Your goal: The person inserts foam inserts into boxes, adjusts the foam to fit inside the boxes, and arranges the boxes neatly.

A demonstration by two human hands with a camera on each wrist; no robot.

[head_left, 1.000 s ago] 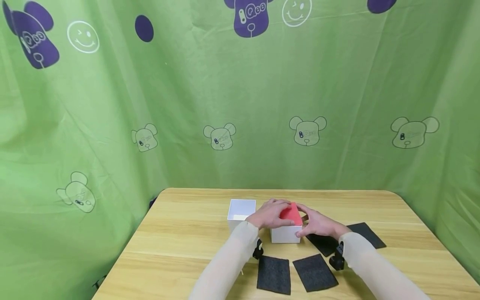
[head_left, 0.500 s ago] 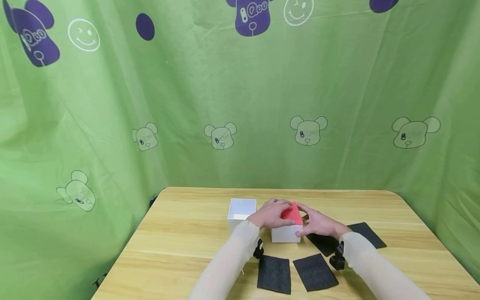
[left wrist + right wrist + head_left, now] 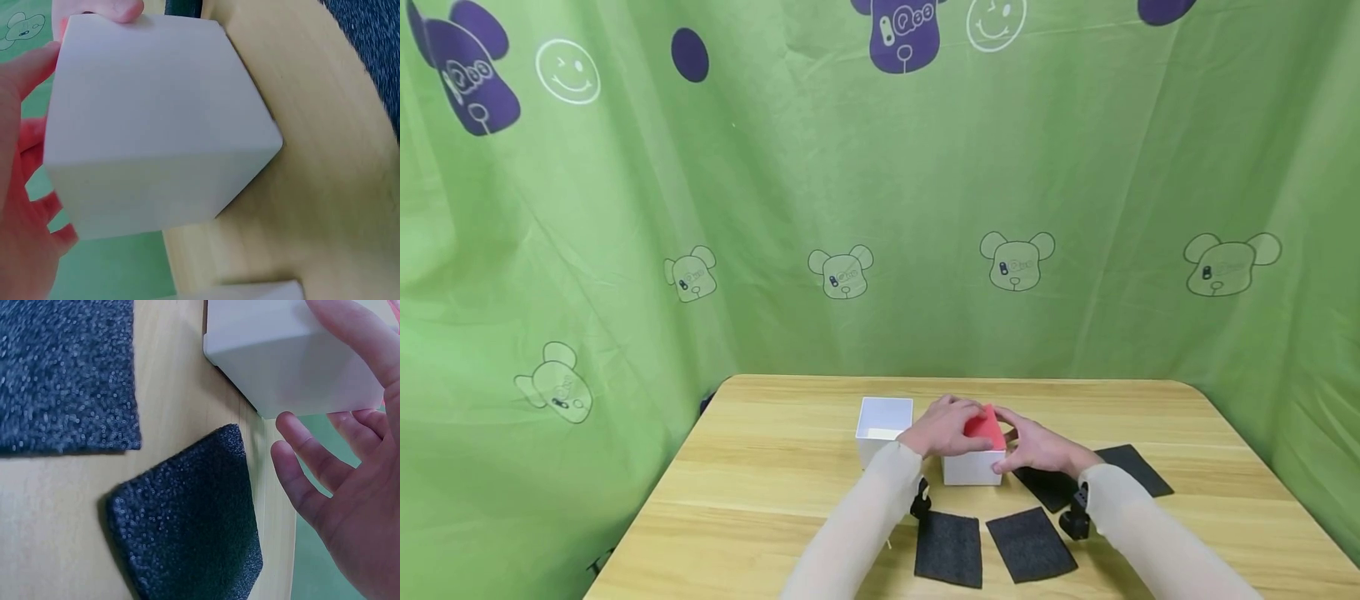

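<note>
In the head view, a red sheet (image 3: 983, 428) lies over the top of a white box (image 3: 972, 468) that stands on the table. My left hand (image 3: 943, 429) arches over the sheet from the left and holds it, thumb along the near edge and fingers toward the far edge. From the right, my right hand (image 3: 1037, 446) grips the box, thumb on its front face and index finger near the sheet's far corner. The box (image 3: 137, 106) fills much of the left wrist view. The inside of the box is hidden.
A second white box (image 3: 883, 417), open at the top, stands just left, with something pale inside. Two black foam squares (image 3: 948, 550) lie nearest me. More black foam pieces (image 3: 1133, 470) lie to the right, partly under my right arm. A green curtain (image 3: 880, 333) hangs behind the table.
My left hand has shifted very slightly to the right over the red sheet. The right hand and the boxes look the same.
</note>
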